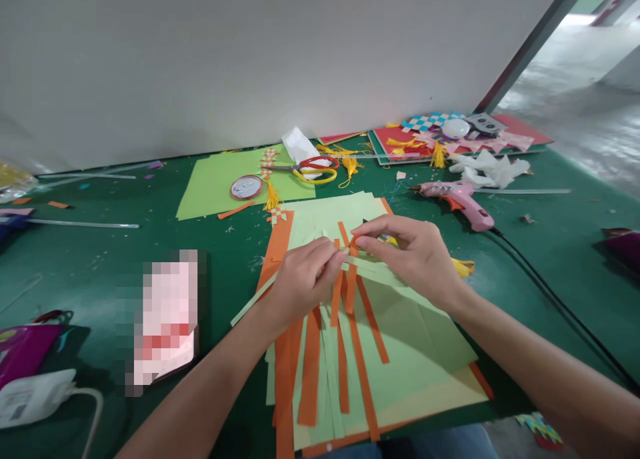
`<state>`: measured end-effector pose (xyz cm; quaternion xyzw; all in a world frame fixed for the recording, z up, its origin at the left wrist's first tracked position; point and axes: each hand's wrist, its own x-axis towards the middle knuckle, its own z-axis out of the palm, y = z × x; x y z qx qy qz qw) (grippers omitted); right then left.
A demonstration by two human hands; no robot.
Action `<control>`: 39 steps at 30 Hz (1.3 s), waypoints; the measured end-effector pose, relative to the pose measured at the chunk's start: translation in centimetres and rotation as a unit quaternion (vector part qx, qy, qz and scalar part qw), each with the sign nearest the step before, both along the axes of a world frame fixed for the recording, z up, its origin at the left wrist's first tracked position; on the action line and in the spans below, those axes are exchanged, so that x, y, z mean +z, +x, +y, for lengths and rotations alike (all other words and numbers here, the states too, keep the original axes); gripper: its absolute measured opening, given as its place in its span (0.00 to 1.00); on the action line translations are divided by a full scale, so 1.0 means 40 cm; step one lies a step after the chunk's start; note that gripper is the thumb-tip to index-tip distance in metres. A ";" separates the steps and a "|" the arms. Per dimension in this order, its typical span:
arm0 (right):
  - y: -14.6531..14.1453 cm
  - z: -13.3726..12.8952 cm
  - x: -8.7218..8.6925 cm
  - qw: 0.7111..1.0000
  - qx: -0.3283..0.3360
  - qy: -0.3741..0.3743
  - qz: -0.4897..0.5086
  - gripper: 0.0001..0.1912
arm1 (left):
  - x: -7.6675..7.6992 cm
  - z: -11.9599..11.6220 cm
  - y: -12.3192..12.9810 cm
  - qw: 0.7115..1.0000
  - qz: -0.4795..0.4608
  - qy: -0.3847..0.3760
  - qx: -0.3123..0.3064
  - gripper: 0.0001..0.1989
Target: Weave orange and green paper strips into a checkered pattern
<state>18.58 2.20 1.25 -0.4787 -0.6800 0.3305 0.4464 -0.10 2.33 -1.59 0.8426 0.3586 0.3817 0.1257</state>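
Observation:
Over a stack of pale green paper point(425, 352), both hands meet at a small weave of orange and green strips. My left hand point(309, 272) is closed, thumb and fingers pinching the weave's left side at a pale green strip. On the right, my right hand point(413, 252) pinches the looped end of an orange strip point(356, 241) between thumb and forefinger. Several orange strips point(310, 372) and pale green strips point(330, 365) lie or hang below the hands on the paper. The fingers partly hide the weave.
Scissors point(320, 170) and a tape roll point(247, 187) lie on green paper point(200, 189) at the back. A pink glue gun point(463, 202) with a black cord is at right. A blurred-out phone point(167, 319) and a white adapter point(37, 399) are at left. Red folders point(400, 145) are behind.

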 end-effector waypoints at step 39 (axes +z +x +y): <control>-0.010 0.008 -0.042 0.971 0.095 0.168 -0.142 0.06 | 0.022 0.003 -0.001 0.994 -0.065 -0.044 0.081 0.18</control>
